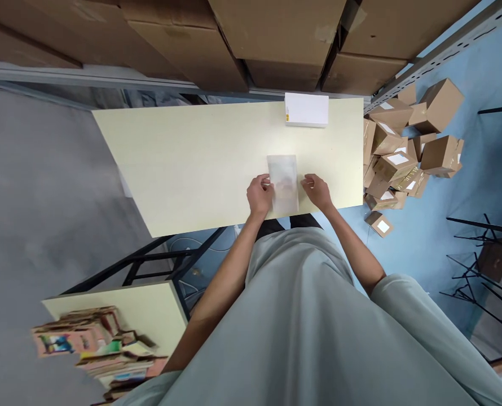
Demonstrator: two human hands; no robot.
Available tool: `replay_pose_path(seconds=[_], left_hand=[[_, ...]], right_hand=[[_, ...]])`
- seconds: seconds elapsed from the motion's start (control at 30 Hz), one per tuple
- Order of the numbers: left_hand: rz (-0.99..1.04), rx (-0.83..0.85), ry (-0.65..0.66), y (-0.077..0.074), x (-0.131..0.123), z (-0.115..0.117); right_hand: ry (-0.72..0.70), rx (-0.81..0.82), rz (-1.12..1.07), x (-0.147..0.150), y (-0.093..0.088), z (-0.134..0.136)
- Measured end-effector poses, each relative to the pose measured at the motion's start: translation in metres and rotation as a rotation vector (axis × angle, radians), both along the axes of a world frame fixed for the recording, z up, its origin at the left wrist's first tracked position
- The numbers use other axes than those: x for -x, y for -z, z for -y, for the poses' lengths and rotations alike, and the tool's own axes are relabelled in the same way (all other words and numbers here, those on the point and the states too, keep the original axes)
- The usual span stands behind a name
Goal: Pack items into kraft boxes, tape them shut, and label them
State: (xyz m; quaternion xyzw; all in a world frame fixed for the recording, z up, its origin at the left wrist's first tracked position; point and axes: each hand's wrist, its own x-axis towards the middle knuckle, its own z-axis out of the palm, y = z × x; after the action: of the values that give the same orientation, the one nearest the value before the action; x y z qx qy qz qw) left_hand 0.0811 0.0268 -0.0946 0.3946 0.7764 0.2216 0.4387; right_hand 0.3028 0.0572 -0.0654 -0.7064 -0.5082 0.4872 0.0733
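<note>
A flat, frosted plastic bag (283,183) lies lengthwise on the cream tabletop (183,169), close to its front edge. At the bag's left side is my left hand (259,195), its fingers bent and closed at the edge; the exact grip is small and hard to see. My right hand (317,192) hovers just off the bag's right side, fingers loosely curled with a gap at the thumb, and nothing shows in it. Beyond the bag, near the table's back edge, rests a white box (306,110) with a small yellow mark.
Large cardboard cartons (276,34) line a shelf behind the table. Many small labelled parcels (397,160) are heaped on the blue floor at right. At lower left, a second table (162,304) bears stacks of worn books or papers (77,335). Black metal frames (483,248) stand far right.
</note>
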Motion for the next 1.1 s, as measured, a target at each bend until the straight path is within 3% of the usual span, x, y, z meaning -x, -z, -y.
replay_pose_path(seconds=[0.13, 0.33, 0.5, 0.7, 0.9, 1.1], left_hand=[[0.012, 0.015, 0.008, -0.001, 0.003, 0.000], [0.066, 0.069, 0.069, -0.005, 0.008, -0.003], [0.081, 0.050, 0.098, -0.020, -0.005, -0.003], [0.154, -0.035, 0.183, -0.034, -0.042, -0.005], [0.221, 0.033, 0.242, -0.020, -0.076, -0.010], [0.337, 0.059, 0.228, -0.010, -0.067, -0.003]], right_hand=[[-0.014, 0.080, -0.079, 0.022, 0.004, 0.003], [-0.005, 0.048, -0.081, 0.041, -0.002, 0.007], [0.044, 0.040, -0.171, 0.018, -0.020, 0.004], [0.026, -0.065, -0.137, -0.029, -0.046, 0.001], [0.025, -0.057, 0.115, -0.043, -0.047, -0.005], [-0.101, -0.148, 0.307, -0.009, -0.050, 0.008]])
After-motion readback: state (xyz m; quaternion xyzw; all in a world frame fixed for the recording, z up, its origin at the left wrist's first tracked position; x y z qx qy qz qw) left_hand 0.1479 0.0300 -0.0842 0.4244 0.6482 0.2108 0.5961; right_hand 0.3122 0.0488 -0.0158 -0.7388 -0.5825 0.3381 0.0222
